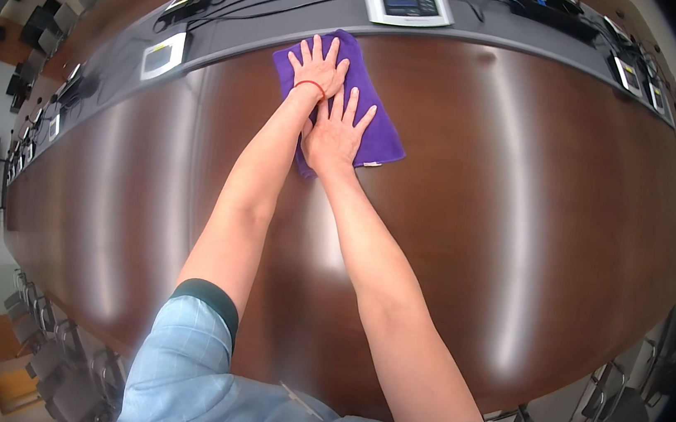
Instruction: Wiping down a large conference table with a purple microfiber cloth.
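Observation:
A purple cloth (377, 124) lies spread on the glossy brown tabletop (437, 222), reaching the table's far edge beside a grey strip. Flat on its upper part rests my left hand (318, 67), fingers spread, with a red band round the wrist. My right hand (337, 134) presses on the cloth just nearer to me and slightly right, its fingers also apart. Both palms are down, so the cloth beneath them is hidden. A small white tag shows at the cloth's near right edge.
Beyond the table edge runs a grey strip (294, 8) with black cables. A white-framed screen unit (409, 6) stands there at the middle, another white unit (162, 56) to the left, and more (628, 76) at the right. Grey chairs (71, 397) line the near sides.

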`<state>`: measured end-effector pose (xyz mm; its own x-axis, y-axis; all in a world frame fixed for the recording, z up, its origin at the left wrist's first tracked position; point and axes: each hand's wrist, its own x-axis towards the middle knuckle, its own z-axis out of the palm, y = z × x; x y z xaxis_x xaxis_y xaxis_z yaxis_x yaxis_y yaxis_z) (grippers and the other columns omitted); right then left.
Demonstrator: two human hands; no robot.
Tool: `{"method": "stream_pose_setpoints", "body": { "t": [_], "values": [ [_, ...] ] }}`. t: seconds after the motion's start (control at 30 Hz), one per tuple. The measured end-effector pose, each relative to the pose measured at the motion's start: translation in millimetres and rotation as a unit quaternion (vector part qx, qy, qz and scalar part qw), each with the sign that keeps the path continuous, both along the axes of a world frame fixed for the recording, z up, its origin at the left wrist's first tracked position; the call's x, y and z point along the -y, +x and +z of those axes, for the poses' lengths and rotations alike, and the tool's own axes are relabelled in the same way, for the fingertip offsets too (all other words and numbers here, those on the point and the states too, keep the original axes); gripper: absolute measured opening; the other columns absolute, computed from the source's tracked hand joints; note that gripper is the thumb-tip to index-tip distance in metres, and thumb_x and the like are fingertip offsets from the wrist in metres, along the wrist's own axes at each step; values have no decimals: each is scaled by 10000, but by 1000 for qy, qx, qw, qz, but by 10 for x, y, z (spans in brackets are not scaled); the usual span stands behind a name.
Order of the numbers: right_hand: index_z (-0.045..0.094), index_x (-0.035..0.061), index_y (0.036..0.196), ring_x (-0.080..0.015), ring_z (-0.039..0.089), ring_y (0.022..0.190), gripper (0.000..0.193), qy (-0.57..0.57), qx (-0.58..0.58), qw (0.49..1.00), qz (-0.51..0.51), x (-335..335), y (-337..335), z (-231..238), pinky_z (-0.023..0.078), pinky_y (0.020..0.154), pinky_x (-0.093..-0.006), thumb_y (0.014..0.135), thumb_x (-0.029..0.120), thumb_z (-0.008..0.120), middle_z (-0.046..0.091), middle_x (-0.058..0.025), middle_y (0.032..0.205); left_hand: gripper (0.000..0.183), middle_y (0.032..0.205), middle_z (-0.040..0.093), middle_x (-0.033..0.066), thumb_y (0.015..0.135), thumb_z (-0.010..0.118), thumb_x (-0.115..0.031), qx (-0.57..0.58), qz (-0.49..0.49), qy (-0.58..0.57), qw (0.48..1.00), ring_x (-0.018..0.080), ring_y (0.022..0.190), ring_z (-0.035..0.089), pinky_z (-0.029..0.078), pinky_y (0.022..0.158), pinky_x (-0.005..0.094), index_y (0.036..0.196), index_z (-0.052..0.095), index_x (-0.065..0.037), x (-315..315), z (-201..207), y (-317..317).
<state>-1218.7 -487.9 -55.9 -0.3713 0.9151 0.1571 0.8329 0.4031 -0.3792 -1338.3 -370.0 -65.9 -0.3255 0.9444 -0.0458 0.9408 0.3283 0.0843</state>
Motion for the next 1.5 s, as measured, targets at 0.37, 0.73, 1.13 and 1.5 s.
{"method": "stream_pose_setpoints", "body": {
  "t": [0.37, 0.73, 1.13, 1.5],
  "values": [
    [379, 188, 1641, -354, 125, 1627, 683, -30, 15, 999, -36, -1085, 2264, -107, -2, 1259, -694, 1053, 519, 488, 260, -114, 1737, 743, 1770, 110, 172, 1056, 375, -603, 10, -47, -8, 999, 463, 1618, 62, 35, 1260, 698, 1702, 204, -281, -1187, -161, 2253],
    [379, 140, 1628, -386, 158, 1615, 701, -18, -33, 997, -62, -1573, 2987, -151, 4, 1244, -717, 1032, 475, 535, 286, -156, 1721, 747, 1769, 137, 158, 1049, 381, -604, 8, -90, -8, 996, 453, 1618, 89, 60, 1266, 684, 1698, 224, -268, -1786, -237, 3036],
    [396, 138, 1626, -357, 111, 1627, 710, -39, -35, 999, 1, -1808, 3345, -195, -30, 1269, -682, 1032, 497, 543, 268, -143, 1728, 716, 1771, 141, 135, 1054, 394, -603, -18, -25, -12, 999, 435, 1620, 106, 88, 1261, 692, 1694, 210, -340, -1862, -290, 3226],
    [377, 206, 1643, -328, 143, 1624, 694, -29, 8, 1000, -4, -2974, 5352, -267, -8, 1267, -683, 1038, 515, 518, 278, -79, 1734, 729, 1769, 143, 150, 1050, 384, -614, -3, -31, -7, 999, 449, 1617, 99, 77, 1263, 690, 1694, 223, -312, -3027, -364, 5219]
  ]
}}
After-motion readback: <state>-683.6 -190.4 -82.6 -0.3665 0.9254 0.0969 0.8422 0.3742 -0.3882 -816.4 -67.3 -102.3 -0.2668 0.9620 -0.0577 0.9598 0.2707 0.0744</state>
